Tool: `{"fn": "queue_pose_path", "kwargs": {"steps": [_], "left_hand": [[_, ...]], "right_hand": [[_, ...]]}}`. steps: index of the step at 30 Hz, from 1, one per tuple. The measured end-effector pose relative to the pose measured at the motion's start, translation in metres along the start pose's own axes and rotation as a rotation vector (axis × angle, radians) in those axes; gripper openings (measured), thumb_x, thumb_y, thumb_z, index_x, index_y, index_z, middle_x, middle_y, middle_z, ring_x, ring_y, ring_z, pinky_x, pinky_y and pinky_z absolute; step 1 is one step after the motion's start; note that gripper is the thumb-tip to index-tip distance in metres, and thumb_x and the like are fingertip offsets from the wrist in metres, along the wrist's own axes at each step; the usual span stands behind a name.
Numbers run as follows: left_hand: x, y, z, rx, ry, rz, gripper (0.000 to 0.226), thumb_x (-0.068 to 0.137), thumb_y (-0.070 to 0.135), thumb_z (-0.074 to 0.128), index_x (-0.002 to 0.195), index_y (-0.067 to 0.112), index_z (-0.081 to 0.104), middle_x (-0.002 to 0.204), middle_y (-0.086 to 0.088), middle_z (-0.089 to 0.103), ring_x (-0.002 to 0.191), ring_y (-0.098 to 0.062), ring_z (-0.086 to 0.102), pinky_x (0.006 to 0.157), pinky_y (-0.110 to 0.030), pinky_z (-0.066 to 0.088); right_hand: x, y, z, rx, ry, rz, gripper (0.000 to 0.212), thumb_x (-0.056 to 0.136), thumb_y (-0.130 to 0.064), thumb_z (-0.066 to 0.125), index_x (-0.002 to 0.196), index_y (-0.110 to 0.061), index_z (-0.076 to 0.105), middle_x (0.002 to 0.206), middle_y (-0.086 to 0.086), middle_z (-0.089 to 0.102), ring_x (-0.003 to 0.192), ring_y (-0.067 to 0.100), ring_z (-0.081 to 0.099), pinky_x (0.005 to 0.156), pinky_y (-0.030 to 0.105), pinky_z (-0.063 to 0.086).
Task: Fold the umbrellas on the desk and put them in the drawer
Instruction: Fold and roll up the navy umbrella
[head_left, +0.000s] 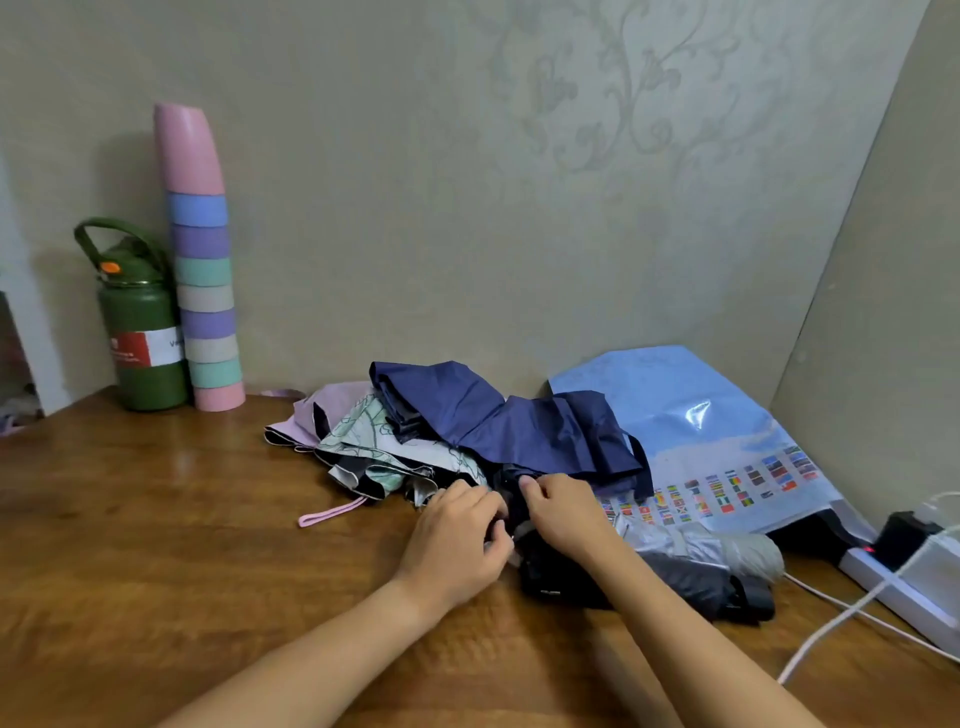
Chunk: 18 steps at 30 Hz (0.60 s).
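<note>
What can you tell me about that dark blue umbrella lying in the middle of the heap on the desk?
The navy umbrella lies unfolded and crumpled on the wooden desk, its thin, slightly shiny fabric bunched in loose pleats. It rests partly over a pale leaf-print umbrella on its left and against a light blue flag-print umbrella on its right. At its near end the left hand and right hand pinch dark fabric. Its handle and ribs cannot be seen.

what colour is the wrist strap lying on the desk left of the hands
Pink: the wrist strap shows best in the head view, against the brown desk.
</note>
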<state>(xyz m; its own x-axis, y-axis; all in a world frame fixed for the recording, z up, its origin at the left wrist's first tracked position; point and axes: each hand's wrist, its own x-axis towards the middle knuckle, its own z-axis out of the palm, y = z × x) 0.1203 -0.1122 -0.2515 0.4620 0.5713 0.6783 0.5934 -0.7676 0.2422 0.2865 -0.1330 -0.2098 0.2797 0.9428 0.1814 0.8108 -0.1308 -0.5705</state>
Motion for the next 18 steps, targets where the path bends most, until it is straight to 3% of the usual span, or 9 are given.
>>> {"fn": "queue_pose_path", "kwargs": {"steps": [4,7,11,14,18], "left_hand": [[0.004,-0.007,-0.004,-0.099,-0.001,-0.005,0.019,0.087,0.029,0.050,0.087,0.020,0.067,0.080,0.008,0.063,0.085,-0.009,0.052,0.072,-0.030,0.047],[0.003,-0.011,-0.009,-0.181,-0.042,-0.013,0.023,0.092,0.033,0.048,0.087,0.020,0.066,0.080,0.007,0.062,0.086,-0.009,0.051,0.074,-0.030,0.046],[-0.001,-0.018,-0.017,-0.256,-0.078,-0.027,0.029,0.096,0.040,0.046,0.088,0.022,0.066,0.085,0.008,0.062,0.090,-0.008,0.053,0.079,-0.029,0.044],[-0.008,-0.022,-0.023,-0.197,-0.113,0.026,0.032,0.096,0.043,0.044,0.090,0.024,0.069,0.100,0.012,0.068,0.109,-0.004,0.052,0.092,-0.027,0.039],[-0.022,-0.027,-0.034,-0.167,-0.119,0.086,0.030,0.099,0.041,0.044,0.094,0.025,0.069,0.120,0.013,0.063,0.129,0.000,0.041,0.107,-0.028,0.029]], "right_hand": [[0.025,-0.017,0.017,0.066,-0.044,0.229,0.038,0.098,-0.034,0.051,0.070,-0.010,0.045,0.082,0.013,0.058,0.080,0.031,0.053,0.068,0.032,0.036],[0.035,-0.024,0.021,0.089,-0.012,0.330,0.031,0.089,-0.033,0.062,0.072,-0.010,0.049,0.080,0.009,0.059,0.075,0.026,0.055,0.056,0.031,0.036],[0.036,-0.029,0.022,0.088,-0.035,0.383,0.042,0.084,-0.041,0.077,0.075,-0.010,0.050,0.084,0.006,0.060,0.074,0.020,0.057,0.052,0.028,0.037],[0.035,-0.030,0.019,0.037,-0.067,0.366,0.050,0.080,-0.051,0.081,0.081,-0.011,0.051,0.091,0.007,0.063,0.082,0.021,0.060,0.060,0.028,0.043],[0.030,-0.037,0.017,-0.005,-0.144,0.328,0.059,0.073,-0.062,0.083,0.083,-0.013,0.052,0.086,0.005,0.068,0.067,0.015,0.062,0.051,0.026,0.044]]}}
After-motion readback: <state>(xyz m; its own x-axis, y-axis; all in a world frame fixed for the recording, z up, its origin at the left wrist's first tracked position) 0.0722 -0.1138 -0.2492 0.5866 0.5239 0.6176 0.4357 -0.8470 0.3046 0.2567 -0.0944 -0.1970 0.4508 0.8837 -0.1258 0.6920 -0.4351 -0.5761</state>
